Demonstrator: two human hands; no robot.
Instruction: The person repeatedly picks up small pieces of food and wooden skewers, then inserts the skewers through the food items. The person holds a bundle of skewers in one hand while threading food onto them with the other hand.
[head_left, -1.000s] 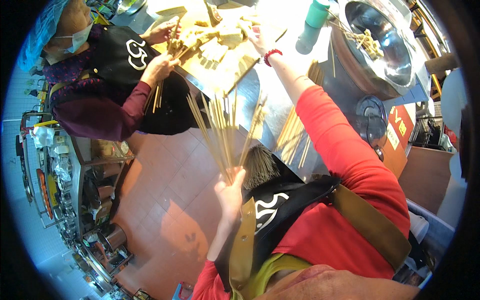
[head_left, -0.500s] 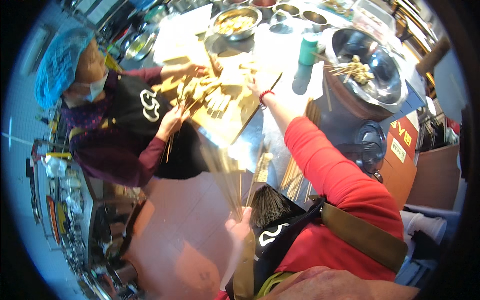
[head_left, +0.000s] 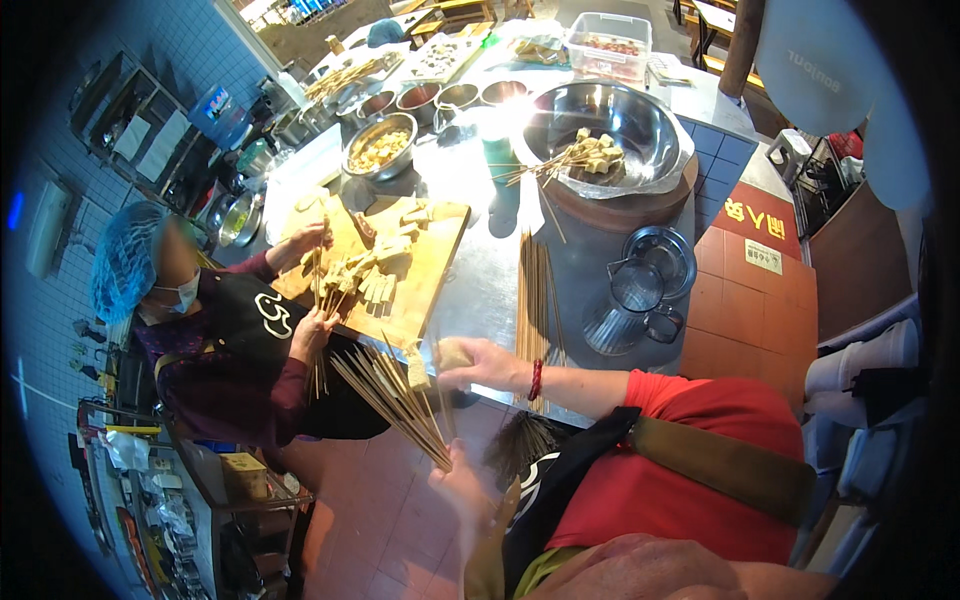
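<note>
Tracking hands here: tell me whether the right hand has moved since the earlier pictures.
Yes. The right hand was over the cutting board; now it is off the board's near side, beside the skewers.

Wooden skewers (head_left: 396, 410) — fanned bundle, tilted toward far left; one bears a pale-yellow block (head_left: 416, 373). Second block (head_left: 454, 353) just right, slightly blurred.

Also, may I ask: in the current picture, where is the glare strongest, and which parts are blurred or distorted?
In the head view, white glare washes out the table around the top of the bottle; in the head view, the left hand looks smeared, perhaps by motion; the head view's fisheye blackens the corners and bends lines near the rim.
</note>
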